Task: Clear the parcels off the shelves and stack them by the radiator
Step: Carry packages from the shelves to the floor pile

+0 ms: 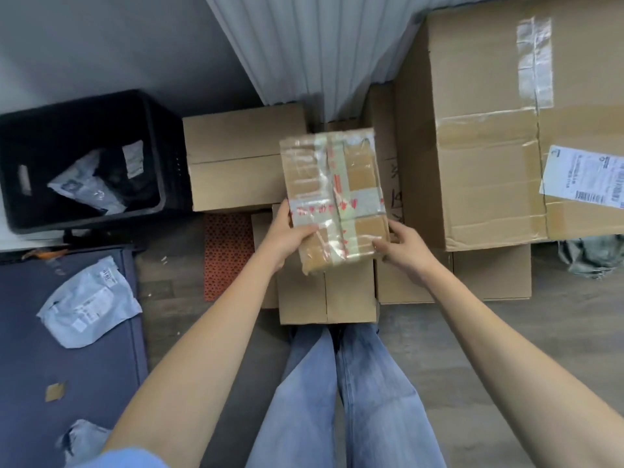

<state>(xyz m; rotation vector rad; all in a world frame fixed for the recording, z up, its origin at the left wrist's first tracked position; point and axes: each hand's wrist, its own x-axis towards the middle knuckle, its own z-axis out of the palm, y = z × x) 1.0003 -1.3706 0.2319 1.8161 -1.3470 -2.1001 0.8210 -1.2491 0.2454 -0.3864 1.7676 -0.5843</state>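
Note:
A flat cardboard parcel (pixel 332 194) wrapped in clear tape with red print is held above the floor boxes, in front of the white ribbed radiator (pixel 314 52). My left hand (pixel 287 231) grips its near left edge, thumb on top. My right hand (pixel 401 244) holds its near right corner with curled fingers. Below it sit a small plain box (pixel 327 292) and a wider box (pixel 233 163) against the radiator. A large taped box (pixel 486 130) with a shipping label stands to the right on a lower box (pixel 489 275).
A black crate (pixel 84 160) holding grey mail bags stands at the left. A dark blue mat (pixel 67 332) carries a grey poly mailer (pixel 91 302). A red perforated mat (pixel 228 255) lies on the wooden floor. My legs in jeans (pixel 344 400) are below the boxes.

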